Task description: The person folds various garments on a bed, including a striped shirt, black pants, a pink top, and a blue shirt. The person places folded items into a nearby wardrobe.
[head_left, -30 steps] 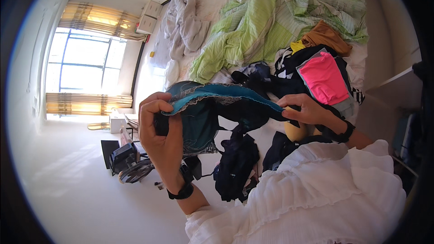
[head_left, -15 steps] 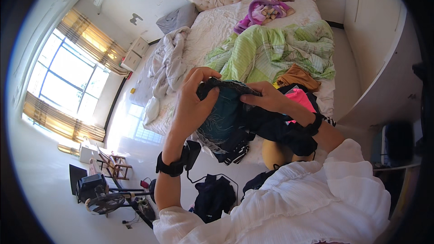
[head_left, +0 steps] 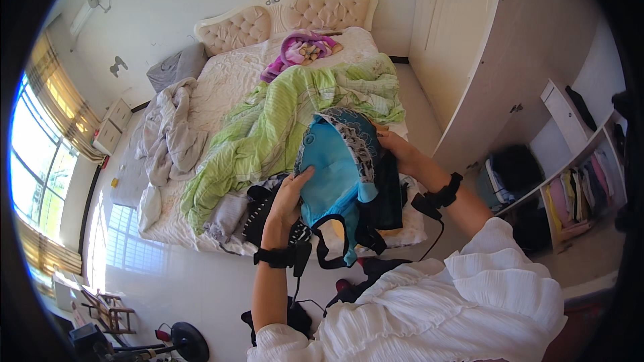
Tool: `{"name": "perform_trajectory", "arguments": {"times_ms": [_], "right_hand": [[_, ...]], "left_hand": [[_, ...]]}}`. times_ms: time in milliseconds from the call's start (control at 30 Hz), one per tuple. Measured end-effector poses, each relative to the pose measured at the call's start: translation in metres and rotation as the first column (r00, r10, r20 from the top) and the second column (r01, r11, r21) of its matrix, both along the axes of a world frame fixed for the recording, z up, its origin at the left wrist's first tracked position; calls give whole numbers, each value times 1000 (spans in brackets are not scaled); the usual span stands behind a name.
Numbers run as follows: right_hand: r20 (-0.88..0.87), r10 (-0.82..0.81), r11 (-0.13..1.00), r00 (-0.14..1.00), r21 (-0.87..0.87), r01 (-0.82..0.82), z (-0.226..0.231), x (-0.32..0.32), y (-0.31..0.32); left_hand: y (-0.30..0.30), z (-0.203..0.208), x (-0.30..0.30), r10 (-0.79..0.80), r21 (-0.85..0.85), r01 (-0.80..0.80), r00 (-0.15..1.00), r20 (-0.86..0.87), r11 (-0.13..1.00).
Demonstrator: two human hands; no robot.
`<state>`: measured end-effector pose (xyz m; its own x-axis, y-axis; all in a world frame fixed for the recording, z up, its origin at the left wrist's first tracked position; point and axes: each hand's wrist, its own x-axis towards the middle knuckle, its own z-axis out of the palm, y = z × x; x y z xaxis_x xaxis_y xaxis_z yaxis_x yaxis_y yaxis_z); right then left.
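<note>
A bra [head_left: 329, 174] with a bright blue lining and dark lace along its edge hangs in front of me, over the foot of the bed. My left hand [head_left: 288, 194] grips its left edge, thumb on the blue inside. On the far right side, my right hand [head_left: 399, 151] has its fingers closed on the lace part, partly hidden behind the cloth. A black strap [head_left: 320, 245] dangles below in a loop. Beside my left hand, on the bed, lie a black-and-white patterned garment [head_left: 257, 221] and a crumpled grey garment [head_left: 228, 216].
A green striped quilt [head_left: 268, 121] covers much of the bed, with a purple blanket [head_left: 292, 50] farther up and a grey cover [head_left: 168, 127] on the left. At right stands an open wardrobe [head_left: 490, 80] with clothes [head_left: 580, 191]. A fan [head_left: 188, 342] is at lower left.
The view has swung right, bringing the wardrobe shelves into sight. The bra has been turned and opened out, so its blue inside now shows, and my hands hold its opposite sides.
</note>
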<state>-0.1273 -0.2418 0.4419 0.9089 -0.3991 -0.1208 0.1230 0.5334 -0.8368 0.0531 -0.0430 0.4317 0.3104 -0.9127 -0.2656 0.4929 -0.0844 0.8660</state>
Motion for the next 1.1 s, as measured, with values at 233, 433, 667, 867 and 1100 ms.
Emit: {"name": "perform_trajectory", "arguments": {"times_ms": [233,433,667,867,1100], "right_hand": [[-225,-315,943,922,-188,276,-6,-92,26],[-9,-736,363,676,-850,383,17,-143,51],[394,-817,-410,421,-910,57,28,-166,63],[326,-859,-409,395,-901,-144,24,-222,47],[274,-899,-302,341,-953,-30,26,-320,15]], "left_hand": [[-16,0,-55,-178,-104,161,967,-185,981],[-32,1,-92,-223,-100,211,966,-129,972],[-58,-5,-175,-197,-229,141,949,-246,963],[-87,-10,-247,-170,-365,211,975,142,907],[-139,1,-328,-120,-311,177,974,195,934]]}}
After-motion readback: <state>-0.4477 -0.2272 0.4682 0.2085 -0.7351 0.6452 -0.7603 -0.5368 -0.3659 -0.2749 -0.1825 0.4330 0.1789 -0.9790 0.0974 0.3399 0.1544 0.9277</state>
